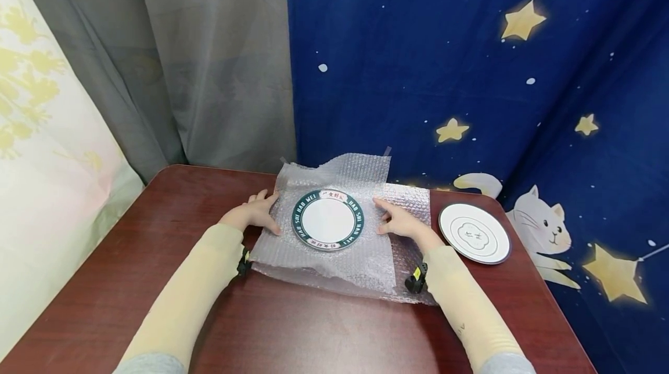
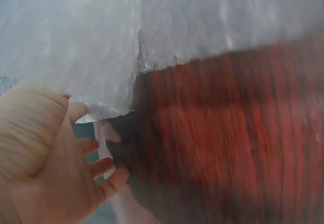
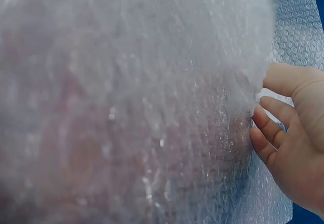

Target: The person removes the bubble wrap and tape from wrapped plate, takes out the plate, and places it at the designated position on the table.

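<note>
A round plate (image 1: 327,220) with a white centre and a dark green lettered rim lies on the top sheet of bubble wrap (image 1: 360,173). My left hand (image 1: 255,213) is at the left edge of this sheet, thumb and index spread apart, with the fingertips against the wrap. On the other side of the plate, my right hand (image 1: 399,221) reaches onto the sheet, its fingers also spread. In the left wrist view the other fingers (image 2: 104,166) stand loose past the wrap edge. The right wrist view has the fingertips (image 3: 259,114) right at the edge, partly hidden by wrap.
More bubble wrap (image 1: 413,200) spreads beneath, out to the right. A second white plate (image 1: 474,233) with a dark rim and a cloud-like motif lies near the right edge of the reddish wooden table (image 1: 313,333). Grey and blue curtains (image 1: 418,72) hang behind.
</note>
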The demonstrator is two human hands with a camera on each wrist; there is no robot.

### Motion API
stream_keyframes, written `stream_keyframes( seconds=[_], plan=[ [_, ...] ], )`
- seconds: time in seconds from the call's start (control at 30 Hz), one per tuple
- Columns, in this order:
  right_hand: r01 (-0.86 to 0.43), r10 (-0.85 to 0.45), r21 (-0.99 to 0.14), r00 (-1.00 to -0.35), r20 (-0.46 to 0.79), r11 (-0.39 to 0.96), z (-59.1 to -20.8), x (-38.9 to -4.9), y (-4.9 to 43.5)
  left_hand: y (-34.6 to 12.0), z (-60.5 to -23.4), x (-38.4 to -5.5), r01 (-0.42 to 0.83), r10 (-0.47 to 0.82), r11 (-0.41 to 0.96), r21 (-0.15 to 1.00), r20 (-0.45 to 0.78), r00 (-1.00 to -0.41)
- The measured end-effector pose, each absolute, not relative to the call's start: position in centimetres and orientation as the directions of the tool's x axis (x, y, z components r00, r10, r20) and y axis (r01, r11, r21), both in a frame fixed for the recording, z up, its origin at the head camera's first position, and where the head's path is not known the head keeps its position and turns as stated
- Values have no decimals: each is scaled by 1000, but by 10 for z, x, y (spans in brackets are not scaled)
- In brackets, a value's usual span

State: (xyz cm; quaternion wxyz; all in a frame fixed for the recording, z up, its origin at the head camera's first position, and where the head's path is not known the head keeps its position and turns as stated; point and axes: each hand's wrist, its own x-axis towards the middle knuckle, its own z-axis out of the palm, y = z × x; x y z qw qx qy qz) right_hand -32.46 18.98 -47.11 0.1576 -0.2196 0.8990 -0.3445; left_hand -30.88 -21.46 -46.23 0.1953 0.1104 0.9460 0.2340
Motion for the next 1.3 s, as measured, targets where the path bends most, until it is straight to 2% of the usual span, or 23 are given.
stream_keyframes(
  seconds=[0.33, 0.7, 0.93, 1.3],
  plan=[
    [-284, -498, -678, -856, -140, 678, -468, -318, 187, -215, -462, -308, 227, 330, 896, 381, -232, -915],
    [-285, -494, -665, -857, -146, 691, -468, -311, 188, -214, -455, -316, 317, 401, 827, 464, -91, -912],
    [-340, -533, -654, -838, -115, 676, -472, -308, 190, -212, -449, -317, 405, 451, 778, 480, 22, -892],
    [-352, -522, -622, -846, -108, 700, -474, -303, 192, -208, -441, -322, 403, 449, 720, 565, 64, -891]
  ],
)
